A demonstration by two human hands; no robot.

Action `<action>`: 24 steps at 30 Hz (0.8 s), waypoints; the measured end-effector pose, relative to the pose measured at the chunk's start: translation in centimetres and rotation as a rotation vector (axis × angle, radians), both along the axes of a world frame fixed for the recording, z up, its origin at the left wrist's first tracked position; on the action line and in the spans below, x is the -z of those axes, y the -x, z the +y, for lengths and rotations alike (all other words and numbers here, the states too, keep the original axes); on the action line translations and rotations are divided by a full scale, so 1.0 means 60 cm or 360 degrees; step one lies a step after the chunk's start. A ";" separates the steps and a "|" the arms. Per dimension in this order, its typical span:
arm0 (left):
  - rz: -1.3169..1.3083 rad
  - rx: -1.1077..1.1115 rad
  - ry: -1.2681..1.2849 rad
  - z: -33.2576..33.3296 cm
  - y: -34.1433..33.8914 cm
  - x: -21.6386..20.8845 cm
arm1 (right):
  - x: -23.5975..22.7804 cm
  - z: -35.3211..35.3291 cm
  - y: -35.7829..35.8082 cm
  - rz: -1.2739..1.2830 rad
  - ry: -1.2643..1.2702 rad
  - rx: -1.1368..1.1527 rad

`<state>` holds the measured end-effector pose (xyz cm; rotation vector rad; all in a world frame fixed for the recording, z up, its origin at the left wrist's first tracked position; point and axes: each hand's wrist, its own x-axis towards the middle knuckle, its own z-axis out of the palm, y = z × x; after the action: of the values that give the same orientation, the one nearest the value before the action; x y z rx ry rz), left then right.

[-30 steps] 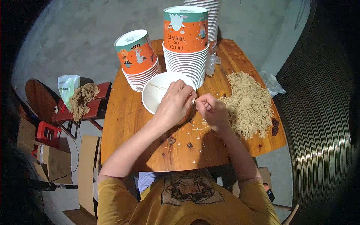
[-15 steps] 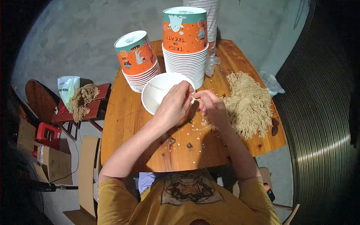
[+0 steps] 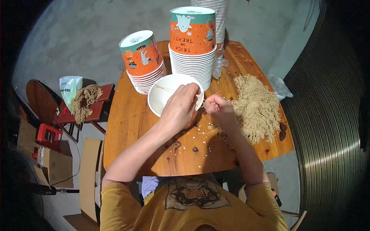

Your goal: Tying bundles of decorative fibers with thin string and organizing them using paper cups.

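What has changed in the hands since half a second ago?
The right hand has drawn back slightly to the right, its fingers now curled in; whether it gripped or released any cord is unclear. The left hand stays beside the white tub; the tub stacks and tan cord bundle stayed put.

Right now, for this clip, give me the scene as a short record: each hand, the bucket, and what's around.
Left hand: at the right side of the open bucket, fingers curled; exact grip hidden
Right hand: closed, pinching a thin cord beside the left hand
Bucket: white inside, mouth visible
Behind: short stack and tall stack of upside-down orange-and-green buckets
Right: tan cord pile
Surface: wooden table
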<state>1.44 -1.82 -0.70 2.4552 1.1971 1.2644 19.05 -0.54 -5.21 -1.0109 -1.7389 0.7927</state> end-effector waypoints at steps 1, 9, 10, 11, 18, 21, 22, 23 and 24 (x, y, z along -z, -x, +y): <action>0.0001 -0.0035 -0.0008 0.001 0.002 -0.003 | -0.004 -0.003 -0.002 0.0143 0.0158 -0.0106; 0.0370 -0.0209 0.0307 -0.035 0.034 -0.011 | -0.038 -0.006 -0.006 0.0372 0.0312 -0.0354; 0.0348 -0.0147 0.0256 -0.039 0.042 -0.003 | -0.041 -0.004 0.000 0.0357 0.0296 -0.0349; 0.0347 -0.0154 0.0257 -0.045 0.046 -0.003 | -0.044 -0.002 0.005 0.0341 0.0281 -0.0345; 0.0634 0.0045 0.0123 -0.079 0.097 -0.028 | -0.081 0.023 0.029 -0.0280 -0.0658 -0.0285; 0.0705 0.0033 0.0152 -0.083 0.135 -0.035 | -0.083 0.036 0.048 -0.0405 -0.0667 -0.0438; 0.0595 0.0046 0.0174 -0.079 0.147 -0.028 | -0.082 0.040 0.055 -0.0466 -0.0679 -0.0496; 0.0484 0.0060 0.0196 -0.075 0.156 -0.022 | -0.083 0.042 0.062 -0.0467 -0.0682 -0.0508; 0.0452 0.0008 0.0290 -0.069 0.158 -0.019 | -0.084 0.043 0.068 -0.0442 -0.0583 -0.0505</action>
<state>-8.06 -5.94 0.43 2.5566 1.3031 0.7826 14.99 2.03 -0.16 -0.6253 -2.2225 0.5109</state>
